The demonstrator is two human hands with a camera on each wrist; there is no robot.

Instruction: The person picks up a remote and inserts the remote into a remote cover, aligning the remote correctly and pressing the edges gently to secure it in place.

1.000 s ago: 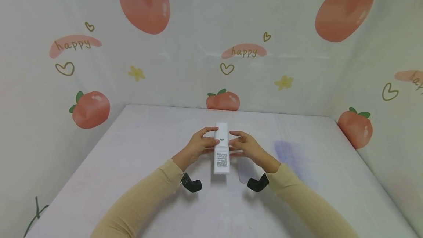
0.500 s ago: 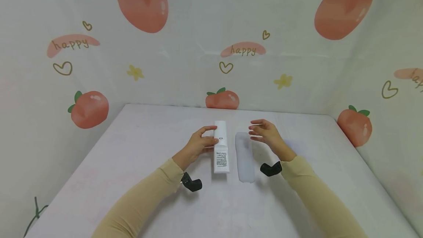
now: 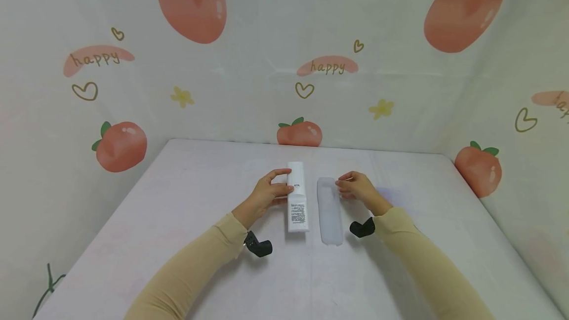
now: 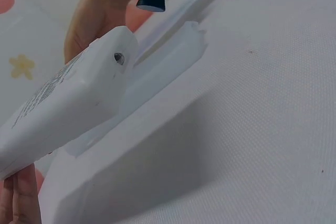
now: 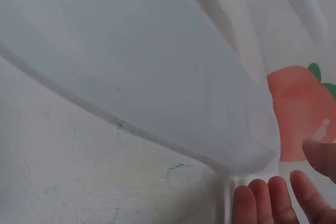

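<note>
A white bar-shaped device (image 3: 298, 201) with a printed label lies lengthwise at the middle of the table. My left hand (image 3: 266, 194) grips its far half, thumb on top and fingers against its left side. In the left wrist view the device (image 4: 68, 103) fills the left side. Just to its right lies a translucent soft cover (image 3: 330, 214), about the same length. My right hand (image 3: 357, 189) is at that cover's far right edge, with curled fingers and thumb pinching it. The right wrist view shows the cover (image 5: 131, 66) close up and my fingertips (image 5: 273, 203) at its end.
The pale table (image 3: 178, 201) is enclosed on three sides by cloth walls (image 3: 249, 88) printed with peaches. Black camera mounts hang under my left wrist (image 3: 258, 247) and right wrist (image 3: 361, 228). A green cord (image 3: 49, 285) shows at the lower left corner.
One second ago both hands held the device together. The right hand then pulled away to the right, uncovering the translucent cover, and has now come down onto its far right edge. The left hand stayed.
</note>
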